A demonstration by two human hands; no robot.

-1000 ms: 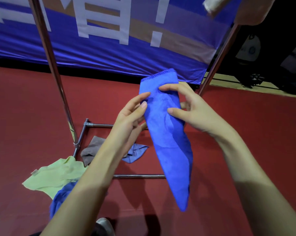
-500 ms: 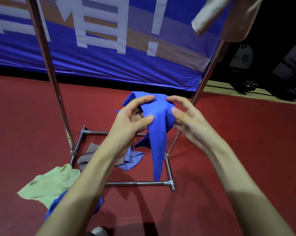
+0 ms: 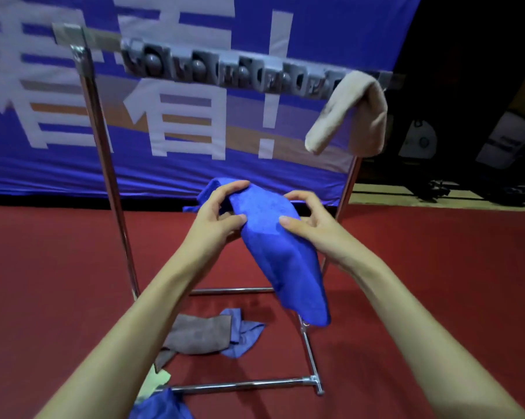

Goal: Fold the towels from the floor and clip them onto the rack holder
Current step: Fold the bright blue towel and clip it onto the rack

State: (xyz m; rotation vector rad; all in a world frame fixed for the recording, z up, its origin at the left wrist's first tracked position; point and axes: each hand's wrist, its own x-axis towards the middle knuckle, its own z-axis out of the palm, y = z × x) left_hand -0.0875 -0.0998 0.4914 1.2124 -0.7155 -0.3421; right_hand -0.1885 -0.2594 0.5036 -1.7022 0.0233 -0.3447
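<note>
The left hand point(image 3: 217, 213) covers the upper left end of the blue towel point(image 3: 281, 252), so how that end is folded cannot be made out. The clips point(image 3: 240, 72) on the rack point(image 3: 104, 152) bar above the hands are blurred. A green cloth point(image 3: 154, 385) and another blue cloth point(image 3: 158, 406) below the left forearm are partly hidden by it and cut off at the frame's bottom edge.

The blue towel is held in the air between both hands. Its long axis slants from the left hand's fingertips down to the right, ending in a loose corner below the right wrist.

The left hand pinches the towel's top between thumb and curled fingers. The right hand point(image 3: 312, 225) grips its right edge, thumb on the front face.

A beige towel point(image 3: 355, 116) hangs from the bar above the right hand. A grey cloth point(image 3: 199, 334) and a pale blue cloth point(image 3: 243, 334) lie on the red floor point(image 3: 59, 282) between the forearms.
</note>
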